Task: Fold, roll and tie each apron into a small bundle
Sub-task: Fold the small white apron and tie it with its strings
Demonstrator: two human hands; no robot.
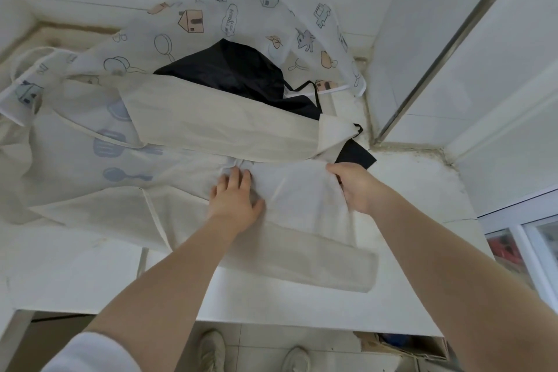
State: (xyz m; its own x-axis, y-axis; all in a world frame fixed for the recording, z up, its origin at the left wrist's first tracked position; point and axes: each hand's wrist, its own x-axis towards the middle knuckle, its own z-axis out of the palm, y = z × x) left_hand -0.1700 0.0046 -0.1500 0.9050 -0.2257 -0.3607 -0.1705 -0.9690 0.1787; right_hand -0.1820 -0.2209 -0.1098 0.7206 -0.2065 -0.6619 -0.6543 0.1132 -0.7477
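Both hands are down on the pale cream fabric apron [211,214], which lies spread across the white countertop [302,305] right in front of the person. The left hand [235,199] lies flat, fingers straight, pressing the cloth's middle, probably to pin it so the fold stays square. The right hand [353,187] curls over the apron's right edge, seemingly gripping it to draw it across. Behind, waiting, lie a black apron [235,69] and a white cartoon-printed apron [250,18], pushed toward the tiled corner. Folding looks barely begun.
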